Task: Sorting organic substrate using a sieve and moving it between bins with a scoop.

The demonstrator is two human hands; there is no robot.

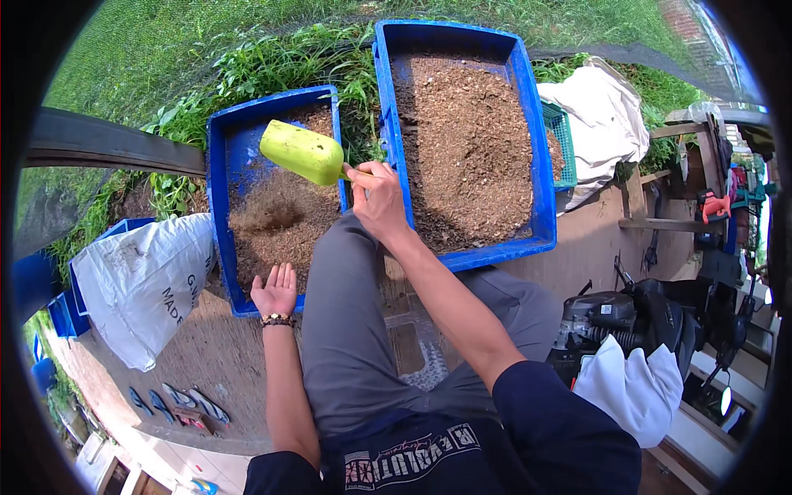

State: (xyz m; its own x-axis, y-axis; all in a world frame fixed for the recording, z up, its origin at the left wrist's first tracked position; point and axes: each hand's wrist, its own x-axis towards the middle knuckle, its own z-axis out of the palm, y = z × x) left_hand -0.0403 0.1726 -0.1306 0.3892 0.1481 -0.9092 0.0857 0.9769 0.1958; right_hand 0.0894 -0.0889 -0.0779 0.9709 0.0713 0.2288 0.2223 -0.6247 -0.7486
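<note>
My right hand (379, 202) is closed round the handle of a yellow-green scoop (301, 153), which is tipped on its side above the smaller blue tray (218, 198) on the left. Under the scoop a brown, blurred stream of loose grains (276, 216) drops onto the pile in that tray. My left hand (275, 293) lies palm up with its fingers stretched out, over the near part of the same tray, holding nothing. To the right stands a larger blue tray (542, 177), filled with brown, crumbly material (474, 157).
A white sack (148, 280) stands left of the smaller tray. Behind the larger tray's right side are a green crate (561, 136) and a white cloth-like sack (598, 124). A motorbike (610, 318) is at right, sandals (177, 404) at lower left. Plants and netting border the back.
</note>
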